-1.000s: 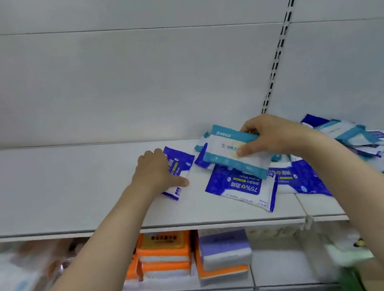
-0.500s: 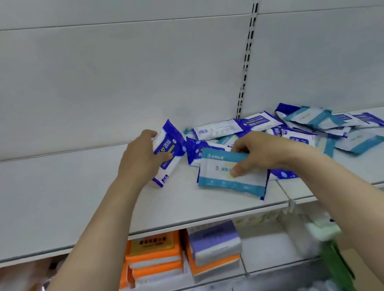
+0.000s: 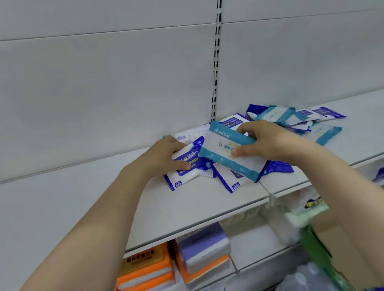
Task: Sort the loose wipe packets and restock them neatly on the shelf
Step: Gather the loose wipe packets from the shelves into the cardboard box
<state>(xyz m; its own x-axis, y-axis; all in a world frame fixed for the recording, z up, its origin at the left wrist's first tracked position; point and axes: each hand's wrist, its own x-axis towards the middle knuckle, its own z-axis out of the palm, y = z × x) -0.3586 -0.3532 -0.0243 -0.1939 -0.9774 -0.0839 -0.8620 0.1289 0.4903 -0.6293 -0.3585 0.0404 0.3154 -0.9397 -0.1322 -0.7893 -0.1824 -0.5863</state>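
Wipe packets in soft plastic lie in a loose heap on the white metal shelf. Right hand pinches a teal-and-white packet, thumb on its face, fingers curled over its far edge, raised and tilted above the heap. Left hand grips a dark-blue-and-white packet, thumb on top, just left of the teal one. Behind both sets of fingers more packets spread rightward.

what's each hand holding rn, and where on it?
Right hand pinches the teal-and-white packet at its right edge. Left hand grips the dark blue packet at its upper-left end.
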